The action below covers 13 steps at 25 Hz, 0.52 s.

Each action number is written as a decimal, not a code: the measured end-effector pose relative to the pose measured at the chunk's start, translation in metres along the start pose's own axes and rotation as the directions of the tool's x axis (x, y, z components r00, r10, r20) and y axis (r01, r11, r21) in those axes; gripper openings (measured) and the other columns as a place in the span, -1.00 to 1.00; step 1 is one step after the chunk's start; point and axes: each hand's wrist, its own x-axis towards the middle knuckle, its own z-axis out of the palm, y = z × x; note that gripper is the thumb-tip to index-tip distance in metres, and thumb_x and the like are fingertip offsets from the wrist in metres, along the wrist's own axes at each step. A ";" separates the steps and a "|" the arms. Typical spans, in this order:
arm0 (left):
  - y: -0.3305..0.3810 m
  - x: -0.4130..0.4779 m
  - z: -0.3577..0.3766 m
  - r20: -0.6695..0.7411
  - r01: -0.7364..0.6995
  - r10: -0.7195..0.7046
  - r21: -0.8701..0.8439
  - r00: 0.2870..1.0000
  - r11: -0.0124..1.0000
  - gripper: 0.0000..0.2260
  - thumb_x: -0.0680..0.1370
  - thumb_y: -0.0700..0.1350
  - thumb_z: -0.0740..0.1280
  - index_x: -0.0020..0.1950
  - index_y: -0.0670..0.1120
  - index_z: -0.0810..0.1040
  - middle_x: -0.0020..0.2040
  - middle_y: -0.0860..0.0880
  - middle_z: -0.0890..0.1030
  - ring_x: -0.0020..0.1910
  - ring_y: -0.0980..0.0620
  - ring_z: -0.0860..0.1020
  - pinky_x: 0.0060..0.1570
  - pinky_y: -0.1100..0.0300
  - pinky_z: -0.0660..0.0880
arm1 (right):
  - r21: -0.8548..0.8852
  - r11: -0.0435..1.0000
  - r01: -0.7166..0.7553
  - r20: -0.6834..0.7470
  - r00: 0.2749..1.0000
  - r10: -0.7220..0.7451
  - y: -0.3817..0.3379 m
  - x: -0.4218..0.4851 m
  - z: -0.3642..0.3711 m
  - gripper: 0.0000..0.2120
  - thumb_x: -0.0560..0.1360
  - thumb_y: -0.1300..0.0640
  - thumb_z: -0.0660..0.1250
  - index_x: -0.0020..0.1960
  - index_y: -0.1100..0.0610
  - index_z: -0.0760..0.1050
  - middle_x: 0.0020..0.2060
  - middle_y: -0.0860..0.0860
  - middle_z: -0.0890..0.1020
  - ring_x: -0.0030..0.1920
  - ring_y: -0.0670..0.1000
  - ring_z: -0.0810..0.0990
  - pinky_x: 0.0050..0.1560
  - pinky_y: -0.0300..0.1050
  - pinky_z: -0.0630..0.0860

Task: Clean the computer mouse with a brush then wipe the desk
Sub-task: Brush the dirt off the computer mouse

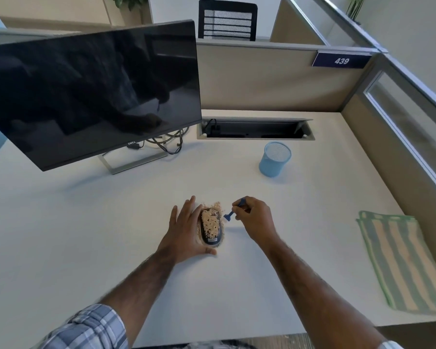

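A black computer mouse (211, 229) lies on the white desk (86, 235), covered with tan crumbs that also spill onto the desk beyond its far end. My left hand (184, 230) rests flat against the mouse's left side, fingers straight, thumb at its near end. My right hand (254, 219) pinches a small blue brush (230, 214), whose head points down-left just beside the mouse's right edge. A green-and-tan striped cloth (400, 260) lies folded at the desk's right edge.
A dark monitor (91, 91) on a stand fills the back left, with cables behind it. A blue mesh cup (275, 159) stands behind the mouse to the right. An open cable tray (254, 129) is set into the desk's rear. Partition walls close the back and right.
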 end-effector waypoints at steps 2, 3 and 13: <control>-0.002 0.000 0.002 0.003 -0.005 0.005 0.011 1.000 1.000 0.31 0.13 0.72 0.26 0.65 -0.06 0.04 0.68 -0.01 -0.22 0.63 0.08 -0.32 0.60 -0.18 -0.22 | -0.005 1.000 0.010 -0.001 1.000 -0.010 -0.003 0.001 0.002 -0.91 0.52 0.21 0.42 -0.10 0.04 0.63 -0.20 -0.02 0.71 -0.13 0.03 0.70 -0.02 0.01 0.62; -0.002 0.000 0.002 0.003 -0.014 0.014 0.017 1.000 1.000 0.31 0.14 0.72 0.26 0.65 -0.05 0.03 0.68 -0.01 -0.22 0.63 0.08 -0.31 0.60 -0.19 -0.21 | -0.004 1.000 0.012 -0.004 1.000 -0.012 -0.004 0.002 0.002 -0.91 0.52 0.21 0.43 -0.10 0.04 0.63 -0.19 -0.03 0.71 -0.13 0.02 0.70 -0.01 0.02 0.63; -0.005 0.001 0.006 -0.025 -0.018 0.017 -0.023 1.000 1.000 0.27 0.19 0.69 0.28 0.65 -0.10 0.07 0.69 -0.05 -0.11 0.65 0.05 -0.20 0.61 -0.16 -0.19 | 0.010 1.000 -0.020 -0.030 0.999 0.020 -0.004 0.007 0.014 -0.88 0.53 0.24 0.42 -0.09 0.03 0.61 -0.17 0.00 0.72 -0.15 -0.02 0.71 -0.02 -0.08 0.63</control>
